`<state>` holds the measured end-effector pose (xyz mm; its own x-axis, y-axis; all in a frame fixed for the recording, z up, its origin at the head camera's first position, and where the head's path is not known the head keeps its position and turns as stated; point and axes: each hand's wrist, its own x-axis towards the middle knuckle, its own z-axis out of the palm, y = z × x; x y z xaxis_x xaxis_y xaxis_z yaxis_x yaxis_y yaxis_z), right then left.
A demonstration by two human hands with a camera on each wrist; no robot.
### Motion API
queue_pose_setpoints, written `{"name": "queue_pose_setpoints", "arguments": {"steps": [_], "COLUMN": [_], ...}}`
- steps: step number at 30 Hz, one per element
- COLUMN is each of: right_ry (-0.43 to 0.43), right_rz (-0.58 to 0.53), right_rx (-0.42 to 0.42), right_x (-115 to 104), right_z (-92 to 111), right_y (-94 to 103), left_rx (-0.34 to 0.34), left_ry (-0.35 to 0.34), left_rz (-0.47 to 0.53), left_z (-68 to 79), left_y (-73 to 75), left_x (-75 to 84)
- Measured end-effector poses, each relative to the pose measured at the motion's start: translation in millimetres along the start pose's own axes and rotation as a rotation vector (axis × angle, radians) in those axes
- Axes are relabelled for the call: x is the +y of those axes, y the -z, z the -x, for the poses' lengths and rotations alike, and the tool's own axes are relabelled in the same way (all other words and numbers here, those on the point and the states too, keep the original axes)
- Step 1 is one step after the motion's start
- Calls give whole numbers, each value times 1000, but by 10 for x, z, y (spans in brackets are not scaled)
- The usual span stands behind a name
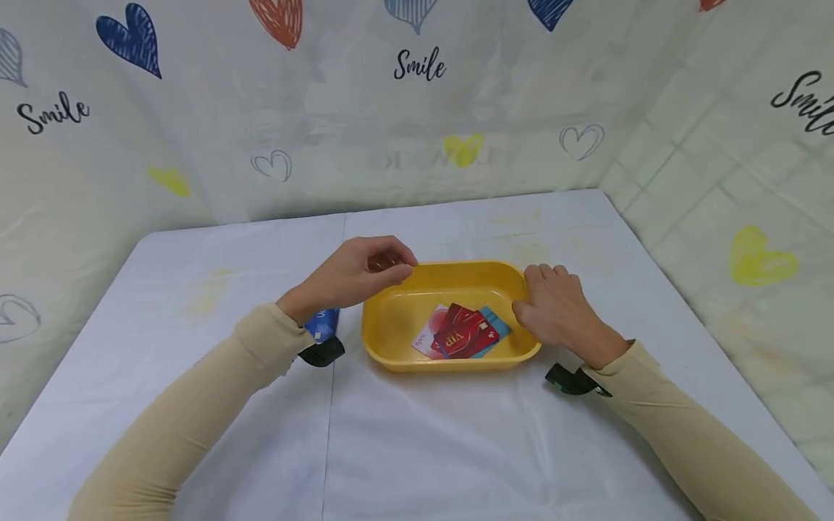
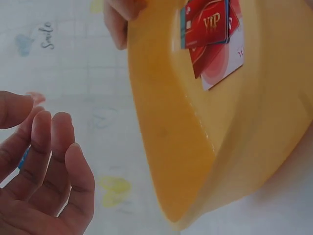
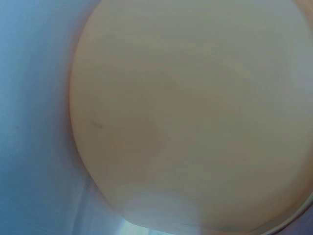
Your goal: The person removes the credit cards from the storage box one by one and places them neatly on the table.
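Note:
A yellow tray (image 1: 394,318) is gripped at its right end by my right hand (image 1: 557,307), the thumb over the rim. Several overlapping cards lie inside, with a red VIP card (image 1: 465,333) on top. My left hand (image 1: 368,271) hovers by the tray's back left corner, fingers loosely bent and nothing visible between them. In the left wrist view, the left hand (image 2: 46,171) is apart from the tray wall (image 2: 161,132). Under the left wrist is a blue card-like item (image 1: 322,324), partly hidden by the sleeve. The tray's pale yellow surface (image 3: 190,112) fills most of the right wrist view.
A white cloth covers the table (image 1: 417,441). Behind it hangs a pale sheet (image 1: 352,108) printed with hearts and "Smile", which continues along the right side. Dark wrist straps (image 1: 570,380) show at both cuffs.

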<state>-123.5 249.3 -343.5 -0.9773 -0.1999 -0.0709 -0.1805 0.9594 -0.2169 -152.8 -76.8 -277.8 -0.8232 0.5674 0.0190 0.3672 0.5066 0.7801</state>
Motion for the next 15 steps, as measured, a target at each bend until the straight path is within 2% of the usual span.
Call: {"name": "queue_pose_setpoints", "arguments": {"steps": [8, 15], "right_ry": [2, -9], "right_rz": [3, -4], "right_rx": [5, -16], "right_x": [3, 11], "right_z": [-4, -6], "right_y": [15, -2], "left_rx": [-40, -52], "left_ry": [-16, -46], "left_rz": [24, -11], "left_z": [-47, -96], "left_y": [-143, -312], "left_x": [-5, -36]}}
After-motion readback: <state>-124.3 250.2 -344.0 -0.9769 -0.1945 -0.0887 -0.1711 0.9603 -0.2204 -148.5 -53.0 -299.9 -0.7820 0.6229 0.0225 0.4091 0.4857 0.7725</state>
